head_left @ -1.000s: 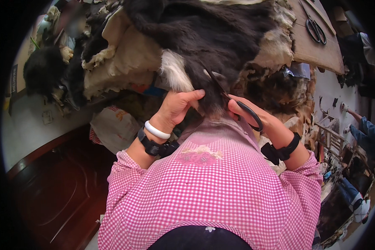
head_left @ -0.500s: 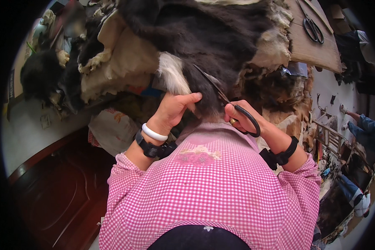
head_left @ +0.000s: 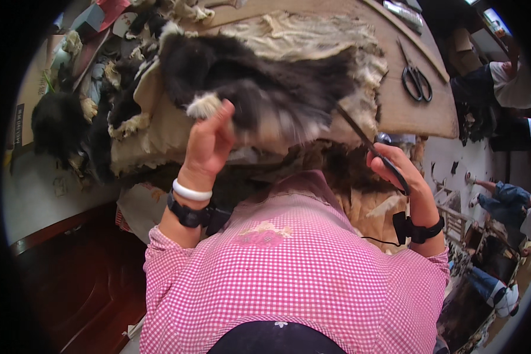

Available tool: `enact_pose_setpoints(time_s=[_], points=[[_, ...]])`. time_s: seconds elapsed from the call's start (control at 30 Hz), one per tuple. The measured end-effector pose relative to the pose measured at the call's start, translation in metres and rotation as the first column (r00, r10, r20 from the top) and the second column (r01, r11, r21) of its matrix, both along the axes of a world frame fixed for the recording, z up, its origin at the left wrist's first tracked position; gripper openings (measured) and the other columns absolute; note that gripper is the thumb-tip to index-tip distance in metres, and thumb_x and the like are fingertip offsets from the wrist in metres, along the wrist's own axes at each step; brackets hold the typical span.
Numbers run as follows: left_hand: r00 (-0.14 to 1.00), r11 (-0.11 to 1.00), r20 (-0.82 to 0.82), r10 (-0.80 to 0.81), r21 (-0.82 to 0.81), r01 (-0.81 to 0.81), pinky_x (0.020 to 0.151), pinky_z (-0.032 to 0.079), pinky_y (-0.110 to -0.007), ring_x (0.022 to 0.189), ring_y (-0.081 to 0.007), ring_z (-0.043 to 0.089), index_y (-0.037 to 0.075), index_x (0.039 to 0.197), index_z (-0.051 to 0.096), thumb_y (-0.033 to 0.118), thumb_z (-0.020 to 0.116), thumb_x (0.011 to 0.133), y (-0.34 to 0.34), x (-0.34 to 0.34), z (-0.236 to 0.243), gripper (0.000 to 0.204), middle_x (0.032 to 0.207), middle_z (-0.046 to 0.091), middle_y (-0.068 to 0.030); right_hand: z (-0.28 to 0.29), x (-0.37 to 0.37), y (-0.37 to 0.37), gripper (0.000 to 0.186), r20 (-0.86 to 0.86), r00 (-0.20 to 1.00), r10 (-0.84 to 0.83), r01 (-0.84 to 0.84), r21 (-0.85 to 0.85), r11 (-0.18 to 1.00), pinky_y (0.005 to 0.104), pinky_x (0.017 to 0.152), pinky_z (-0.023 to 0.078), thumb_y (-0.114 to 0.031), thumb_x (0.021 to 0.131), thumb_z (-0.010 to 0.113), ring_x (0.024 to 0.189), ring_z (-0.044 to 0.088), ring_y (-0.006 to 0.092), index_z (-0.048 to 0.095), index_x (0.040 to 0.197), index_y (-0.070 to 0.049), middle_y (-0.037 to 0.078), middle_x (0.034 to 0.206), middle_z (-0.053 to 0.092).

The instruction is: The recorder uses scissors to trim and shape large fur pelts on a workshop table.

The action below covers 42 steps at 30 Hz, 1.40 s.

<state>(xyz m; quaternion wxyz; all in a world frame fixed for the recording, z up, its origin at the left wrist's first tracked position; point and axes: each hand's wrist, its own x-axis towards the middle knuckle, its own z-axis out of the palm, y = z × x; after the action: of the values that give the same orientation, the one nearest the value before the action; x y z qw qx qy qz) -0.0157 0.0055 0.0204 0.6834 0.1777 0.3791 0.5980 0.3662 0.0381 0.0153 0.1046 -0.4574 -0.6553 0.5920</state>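
Observation:
A dark fur pelt [head_left: 242,71] with a whitish tuft [head_left: 203,106] lies across pale hides on the worktable. My left hand [head_left: 209,144] is closed on the pelt beside that tuft, fingers pinched together. The pelt's near edge is smeared by motion. In my right hand [head_left: 396,165] are dark-handled scissors [head_left: 355,125], their blades together and pointing up and left. The blade tips are close to the pelt's right end; I cannot tell whether they touch.
A second pair of black-handled scissors [head_left: 416,82] rests on the wooden board [head_left: 419,121] at the far right. Pale hides [head_left: 138,141] hang over the table's front edge. Dark fur pieces [head_left: 56,124] are heaped at the left. People [head_left: 510,203] are off to the right.
My left hand has moved forward and left, swinging the pelt away from my body. My right hand has gone right with the scissors, apart from the left. More of the board shows.

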Motion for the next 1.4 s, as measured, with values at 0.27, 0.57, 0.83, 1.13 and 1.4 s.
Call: enact_pose_setpoints(time_s=[0.27,0.57,0.83,1.13,1.4], points=[[0.514,0.988,-0.858,0.008,0.085,0.126,0.109,0.031,-0.041,0.132,-0.0291,0.04,0.009,0.145,0.032,0.027,0.069,0.087,0.06,0.004,-0.025,0.071,0.146,0.036,-0.0156,-0.027,0.017,0.099,0.054,0.455,0.848,-0.271,-0.064,0.596,0.8,0.0432,0.062,0.044,-0.056,0.082,0.063,0.072,0.061,0.0344,0.053,0.08,-0.003,0.018,0.071,0.061],[-0.571,0.999,-0.819,0.048,0.039,0.027,0.109,0.028,-0.048,0.13,-0.0393,0.035,0.002,0.144,0.026,0.038,0.078,0.07,0.074,0.001,-0.025,0.098,0.142,0.037,-0.0223,-0.046,0.01,0.174,0.056,0.658,0.678,-0.327,-0.201,0.594,0.779,0.048,0.071,0.048,-0.057,0.083,0.06,0.084,0.064,0.0403,0.053,0.086,-0.002,0.021,0.082,0.066],[-0.471,0.918,-0.816,-0.337,-0.396,0.029,0.085,0.047,-0.04,0.096,-0.0334,0.06,-0.001,0.122,0.052,0.033,0.076,0.073,0.082,-0.01,-0.028,0.064,0.105,0.062,-0.0163,-0.06,-0.005,0.175,0.058,0.658,0.697,-0.286,-0.237,0.587,0.774,0.0496,0.075,0.048,-0.055,0.084,0.059,0.089,0.062,0.0435,0.052,0.09,0.001,0.028,0.087,0.065],[0.765,0.807,-0.283,0.578,0.059,-0.588,0.067,0.053,-0.029,0.075,-0.0157,0.063,0.002,0.11,0.06,0.019,0.062,0.092,0.065,-0.085,0.051,0.026,0.099,0.066,-0.0079,-0.032,-0.017,0.18,0.043,0.389,0.786,-0.48,0.111,0.675,0.73,0.0453,0.068,0.046,-0.044,0.083,0.067,0.08,0.063,0.0388,0.058,0.088,-0.003,0.02,0.081,0.065],[0.762,0.762,0.004,0.647,-0.052,-0.646,0.066,0.053,-0.027,0.087,-0.0157,0.065,0.006,0.112,0.061,0.024,0.054,0.096,0.002,-0.118,0.005,0.024,0.106,0.067,-0.0063,-0.049,-0.086,0.186,0.039,0.668,0.69,-0.279,-0.269,0.594,0.758,0.0465,0.076,0.047,-0.037,0.083,0.067,0.092,0.061,0.0371,0.053,0.1,-0.005,0.018,0.092,0.065]])
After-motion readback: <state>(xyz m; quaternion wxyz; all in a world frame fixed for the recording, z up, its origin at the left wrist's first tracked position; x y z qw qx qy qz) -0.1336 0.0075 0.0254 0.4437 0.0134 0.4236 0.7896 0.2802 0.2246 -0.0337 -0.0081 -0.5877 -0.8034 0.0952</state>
